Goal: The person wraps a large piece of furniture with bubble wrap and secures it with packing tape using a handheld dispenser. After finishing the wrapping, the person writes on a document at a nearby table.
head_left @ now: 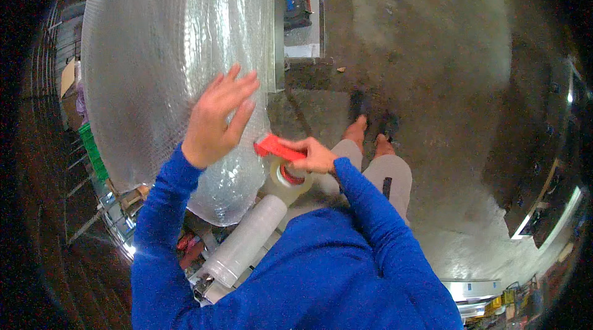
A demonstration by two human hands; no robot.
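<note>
A large bundle wrapped in clear bubble wrap [139, 76] fills the left side in front of me. My left hand [219, 117] lies over the wrap with its fingers stretched out, holding nothing. My right hand [314, 156] grips a red tape dispenser [281, 148], whose front end is close to the lower right edge of the bundle. A roll of clear tape [275, 175] sits on the dispenser, below the hand. Whether a strip of tape runs to the wrap cannot be made out.
A roll of clear plastic film [247, 240] lies at an angle near my waist. Beyond the bundle's right edge, a black object [297, 2] rests on a pale surface. Concrete floor [432, 39] spreads to the right. A green crate [92, 151] stands at far left.
</note>
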